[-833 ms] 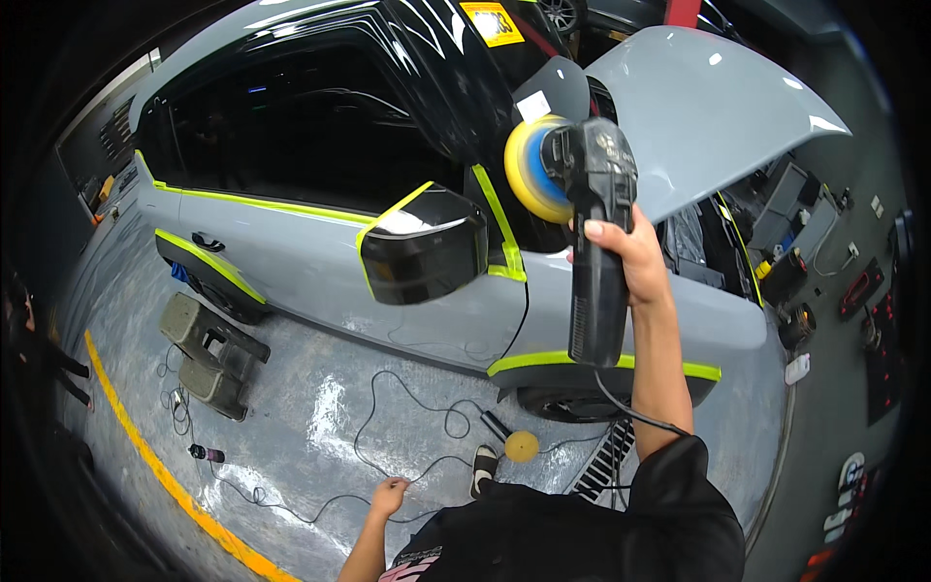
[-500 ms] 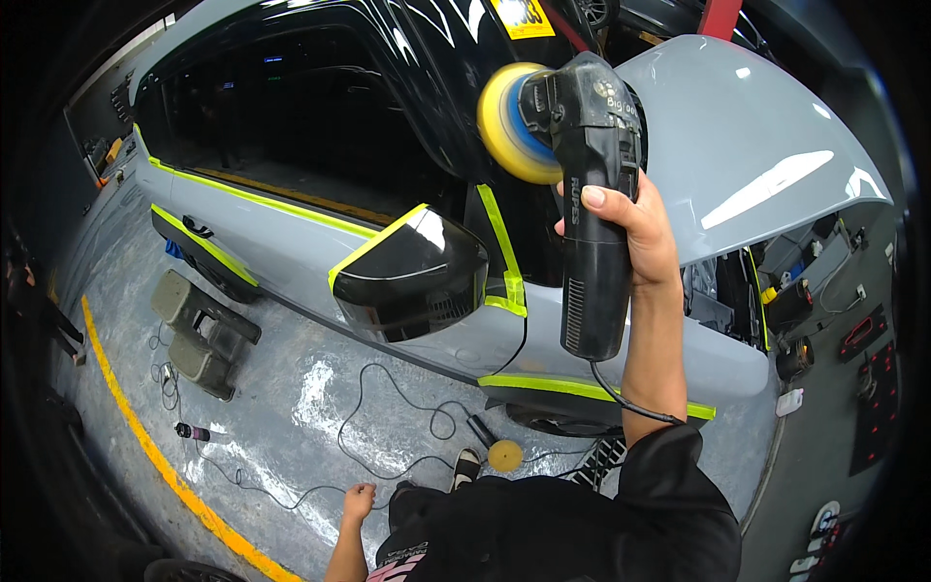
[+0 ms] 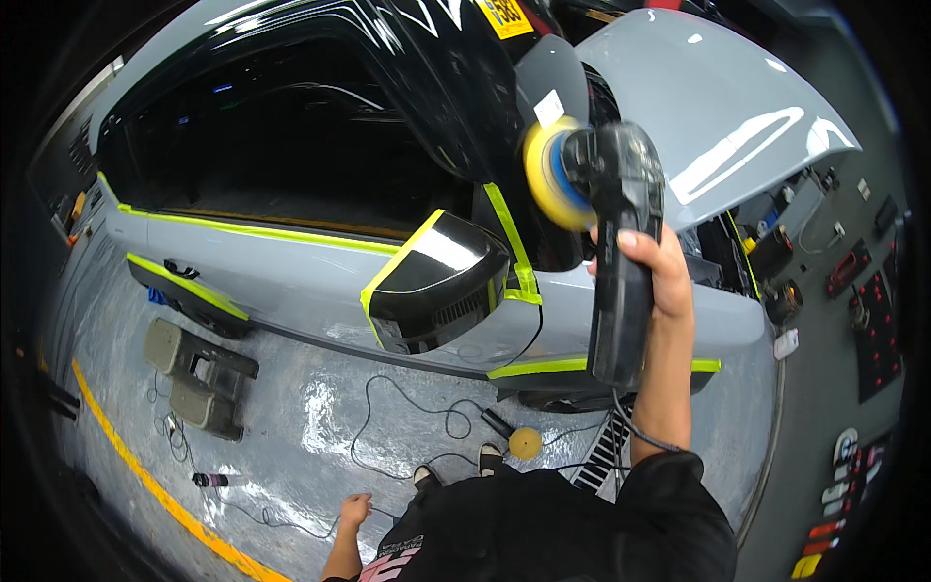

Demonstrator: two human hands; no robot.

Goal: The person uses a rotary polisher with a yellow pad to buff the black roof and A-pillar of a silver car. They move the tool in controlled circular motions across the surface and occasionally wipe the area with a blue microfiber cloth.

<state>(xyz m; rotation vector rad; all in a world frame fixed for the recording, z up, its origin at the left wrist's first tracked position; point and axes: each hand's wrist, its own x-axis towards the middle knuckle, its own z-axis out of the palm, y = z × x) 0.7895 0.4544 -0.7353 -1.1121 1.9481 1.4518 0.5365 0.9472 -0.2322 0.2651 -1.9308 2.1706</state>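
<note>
My right hand point(image 3: 659, 267) is wrapped around the black body of a car polisher point(image 3: 621, 330), raised over the car's front side. The polisher's yellow foam pad point(image 3: 553, 179) on a blue backing plate faces left, close to the dark windshield area; whether it touches is unclear. A cord runs from the polisher's lower end along my forearm. Below and left of the pad is the glossy black side mirror point(image 3: 441, 286), edged with bright yellow-green masking tape point(image 3: 402, 254). My left hand point(image 3: 356, 508) hangs low at my side with its fingers curled and nothing visible in them.
The grey car point(image 3: 291, 262) has its hood point(image 3: 718, 97) raised. A step stool point(image 3: 199, 373), a small dark bottle point(image 3: 208, 480) and a second polisher with a tan pad point(image 3: 525, 443) are on the floor among looping cords point(image 3: 369, 427). Tools line the right side.
My right hand and the polisher have shifted right and down in the picture. The view has moved too, and a white patch now shows above the pad. My left hand still hangs low.
</note>
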